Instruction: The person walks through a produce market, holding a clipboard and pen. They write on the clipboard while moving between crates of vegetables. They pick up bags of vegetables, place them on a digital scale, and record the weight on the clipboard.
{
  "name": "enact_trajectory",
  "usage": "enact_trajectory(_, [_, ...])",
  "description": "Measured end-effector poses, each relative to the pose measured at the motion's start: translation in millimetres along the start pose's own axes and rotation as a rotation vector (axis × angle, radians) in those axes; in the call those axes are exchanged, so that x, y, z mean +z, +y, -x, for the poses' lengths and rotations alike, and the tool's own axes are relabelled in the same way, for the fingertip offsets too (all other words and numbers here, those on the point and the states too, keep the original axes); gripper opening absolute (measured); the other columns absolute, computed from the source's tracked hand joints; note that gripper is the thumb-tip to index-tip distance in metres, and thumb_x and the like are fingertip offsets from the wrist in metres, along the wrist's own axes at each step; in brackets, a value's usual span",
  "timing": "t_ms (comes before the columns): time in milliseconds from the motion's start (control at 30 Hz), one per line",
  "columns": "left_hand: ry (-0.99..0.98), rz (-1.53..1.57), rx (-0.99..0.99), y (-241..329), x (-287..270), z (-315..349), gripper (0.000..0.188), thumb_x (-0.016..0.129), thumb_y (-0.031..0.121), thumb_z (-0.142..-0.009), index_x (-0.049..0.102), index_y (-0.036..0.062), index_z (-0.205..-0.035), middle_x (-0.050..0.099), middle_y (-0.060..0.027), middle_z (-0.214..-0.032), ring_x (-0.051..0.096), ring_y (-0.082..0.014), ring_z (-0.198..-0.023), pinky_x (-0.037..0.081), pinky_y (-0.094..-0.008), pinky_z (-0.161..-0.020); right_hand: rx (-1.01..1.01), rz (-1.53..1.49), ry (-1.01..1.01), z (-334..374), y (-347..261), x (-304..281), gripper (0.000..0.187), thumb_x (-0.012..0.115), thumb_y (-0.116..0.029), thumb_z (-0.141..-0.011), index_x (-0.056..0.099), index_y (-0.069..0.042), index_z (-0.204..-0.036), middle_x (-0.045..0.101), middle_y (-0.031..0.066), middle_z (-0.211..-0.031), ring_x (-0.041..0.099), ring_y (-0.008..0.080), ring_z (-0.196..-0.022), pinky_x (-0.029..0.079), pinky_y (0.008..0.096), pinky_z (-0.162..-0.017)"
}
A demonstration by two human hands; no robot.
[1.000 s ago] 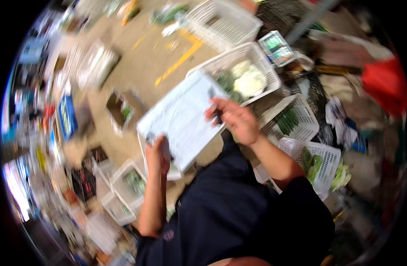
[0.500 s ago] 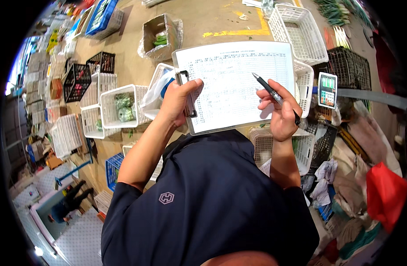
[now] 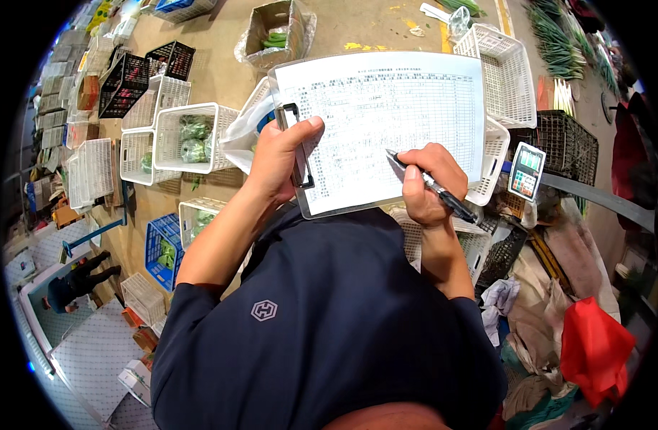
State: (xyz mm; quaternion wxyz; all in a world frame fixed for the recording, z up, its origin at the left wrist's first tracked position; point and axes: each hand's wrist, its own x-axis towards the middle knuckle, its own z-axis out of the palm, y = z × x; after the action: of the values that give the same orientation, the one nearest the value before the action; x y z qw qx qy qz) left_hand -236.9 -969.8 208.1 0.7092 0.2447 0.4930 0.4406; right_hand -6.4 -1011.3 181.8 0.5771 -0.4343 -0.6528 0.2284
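My left hand (image 3: 277, 161) is closed on the clip end of a clipboard (image 3: 319, 206), its thumb lying over the paper's edge beside the black clip (image 3: 305, 179). A white sheet (image 3: 408, 93) printed with a table and marked with handwriting lies on the board. Over the lower right part of the sheet, my right hand (image 3: 436, 183) grips a black pen (image 3: 447, 199) between thumb and fingers. The pen's tip points up and left and is at or just above the paper; contact cannot be made out.
White crates (image 3: 189, 166) with bagged greens stand at the left, near a blue crate (image 3: 160, 251). Beyond the clipboard is a cardboard box (image 3: 282, 50) with green vegetables. A scale display (image 3: 527, 170) on a bar, sacks and a red bag (image 3: 596, 351) are at the right. A person (image 3: 74, 283) is far left.
My right hand has moved left and down across the sheet, its fingers now curled into a writing grip on the pen. The surroundings have shifted in view; my left hand keeps the clipboard.
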Motion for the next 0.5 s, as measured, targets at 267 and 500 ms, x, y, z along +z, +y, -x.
enact_trajectory(267, [-0.032, -0.021, 0.025, 4.4, 6.7, 6.5, 0.038, 0.066, 0.013, -0.092, 0.057, -0.0074, -0.123, 0.067, -0.0160, -0.115, 0.068, -0.0221, -0.101, 0.057, -0.0354, -0.088, -0.079, 0.050, -0.017, 6.0, 0.4, -3.4, 0.018, 0.060, -0.001, -0.074, 0.069, 0.005, -0.088, 0.067, 0.0153, -0.074, 0.061, 0.0229, -0.062, 0.050, 0.0318, -0.059])
enact_trajectory(500, [-0.053, -0.013, 0.024, 5.4, 9.4, 5.7, 0.040, 0.066, 0.014, -0.091, 0.057, -0.0074, -0.124, 0.068, -0.0161, -0.114, 0.069, -0.0219, -0.100, 0.057, -0.0355, -0.088, -0.078, 0.065, -0.009, 7.6, -0.2, -5.1, 0.017, 0.060, -0.001, -0.075, 0.069, 0.005, -0.087, 0.067, 0.0151, -0.073, 0.062, 0.0229, -0.063, 0.050, 0.0314, -0.058])
